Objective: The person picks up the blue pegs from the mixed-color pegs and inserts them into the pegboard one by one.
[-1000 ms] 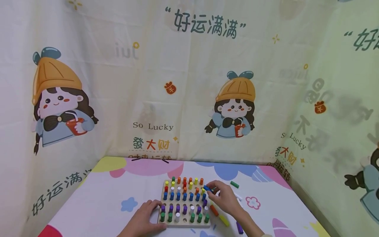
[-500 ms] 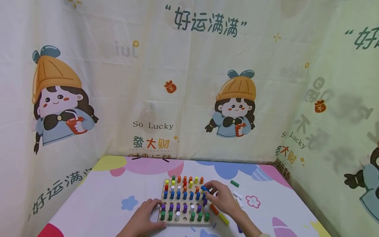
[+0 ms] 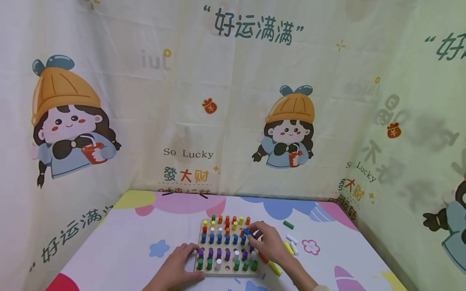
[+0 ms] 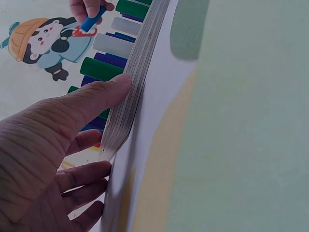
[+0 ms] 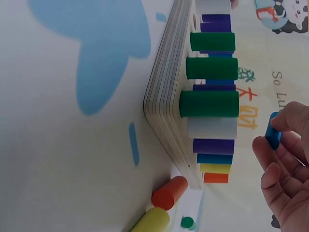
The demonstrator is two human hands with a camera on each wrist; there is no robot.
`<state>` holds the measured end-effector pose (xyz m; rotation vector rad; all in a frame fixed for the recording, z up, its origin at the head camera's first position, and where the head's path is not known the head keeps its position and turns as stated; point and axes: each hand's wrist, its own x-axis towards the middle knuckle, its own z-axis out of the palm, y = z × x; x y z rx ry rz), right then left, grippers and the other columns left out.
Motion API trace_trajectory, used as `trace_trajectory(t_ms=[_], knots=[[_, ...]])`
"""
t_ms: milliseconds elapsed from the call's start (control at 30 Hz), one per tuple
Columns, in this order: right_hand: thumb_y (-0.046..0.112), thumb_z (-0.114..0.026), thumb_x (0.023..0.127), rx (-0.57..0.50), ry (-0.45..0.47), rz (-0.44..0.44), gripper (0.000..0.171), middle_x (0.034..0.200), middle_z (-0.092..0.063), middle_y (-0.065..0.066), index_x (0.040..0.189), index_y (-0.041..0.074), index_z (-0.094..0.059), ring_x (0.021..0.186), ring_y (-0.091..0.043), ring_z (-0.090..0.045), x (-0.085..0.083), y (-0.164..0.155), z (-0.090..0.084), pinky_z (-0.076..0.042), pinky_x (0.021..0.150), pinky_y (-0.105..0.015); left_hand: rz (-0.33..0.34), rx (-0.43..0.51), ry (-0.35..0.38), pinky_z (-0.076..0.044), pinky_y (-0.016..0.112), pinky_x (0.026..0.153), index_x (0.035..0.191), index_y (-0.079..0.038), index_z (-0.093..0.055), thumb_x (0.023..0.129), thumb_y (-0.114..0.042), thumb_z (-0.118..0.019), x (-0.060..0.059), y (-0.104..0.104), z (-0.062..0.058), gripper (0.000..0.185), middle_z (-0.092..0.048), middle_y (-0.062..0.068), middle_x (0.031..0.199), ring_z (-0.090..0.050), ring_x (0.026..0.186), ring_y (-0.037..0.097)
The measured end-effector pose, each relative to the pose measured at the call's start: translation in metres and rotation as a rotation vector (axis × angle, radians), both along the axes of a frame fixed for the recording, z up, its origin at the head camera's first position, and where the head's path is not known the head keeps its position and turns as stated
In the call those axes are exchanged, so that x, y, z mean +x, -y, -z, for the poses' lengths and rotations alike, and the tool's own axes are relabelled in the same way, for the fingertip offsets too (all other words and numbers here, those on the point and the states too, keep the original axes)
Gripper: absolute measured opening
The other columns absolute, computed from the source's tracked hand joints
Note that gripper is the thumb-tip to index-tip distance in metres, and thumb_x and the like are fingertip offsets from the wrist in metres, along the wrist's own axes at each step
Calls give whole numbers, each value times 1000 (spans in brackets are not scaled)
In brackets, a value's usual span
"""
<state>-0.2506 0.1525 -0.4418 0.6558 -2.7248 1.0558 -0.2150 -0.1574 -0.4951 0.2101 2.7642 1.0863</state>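
A square wooden pegboard (image 3: pixel 204 271) lies on the table, filled with rows of green, purple, blue, white, red, orange and yellow pegs. My left hand (image 3: pixel 177 267) rests flat against the board's near-left corner, thumb along its edge (image 4: pixel 123 111). My right hand (image 3: pixel 267 242) hovers over the board's right side and pinches a blue peg (image 3: pixel 248 232) at its fingertips. That blue peg (image 5: pixel 273 131) shows in the right wrist view beside the board (image 5: pixel 164 96), and in the left wrist view the peg (image 4: pixel 92 20) appears at the top.
Loose pegs lie on the table right of the board: green (image 3: pixel 288 224), white (image 3: pixel 291 239), yellow (image 3: pixel 275 268), orange (image 5: pixel 169 192). The patterned tablecloth (image 3: pixel 138 242) is ringed by printed curtain walls (image 3: pixel 233 101) at the back and sides.
My right hand has carried the blue peg leftward, farther over the board. The left hand has stayed at the corner.
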Motion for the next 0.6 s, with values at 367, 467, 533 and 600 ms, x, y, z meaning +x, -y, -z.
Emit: trace_trajectory(t_ms=[367,467,533,600], knots=[[15,-73,95,-2,50,-14,18,99,-68,3,112,12,-69,79,-8,-60,2,11,3,-55,73,-25,-11,2,4,-49,68,97,124,-20,-64,64,-53,-93,0,-2,-1,74,-60,4,116,-54,103,29],[15,-73,94,-7,43,-23,18,99,-68,4,112,12,-70,79,-7,-60,1,13,4,-55,71,-23,-11,1,8,-49,68,97,124,-20,-64,64,-53,-93,1,-2,-1,74,-60,4,116,-54,103,29],[15,-72,94,-12,35,-36,17,99,-68,4,111,12,-70,78,-6,-59,0,15,5,-54,70,-22,-11,-1,9,-49,68,96,124,-20,-64,64,-53,-93,0,-2,0,75,-60,4,117,-54,104,29],[15,-72,94,-17,33,-47,17,98,-67,4,111,12,-70,78,-6,-59,0,16,5,-54,69,-21,-8,-3,7,-49,68,96,124,-20,-64,65,-53,-93,0,-2,0,74,-60,4,116,-54,104,29]])
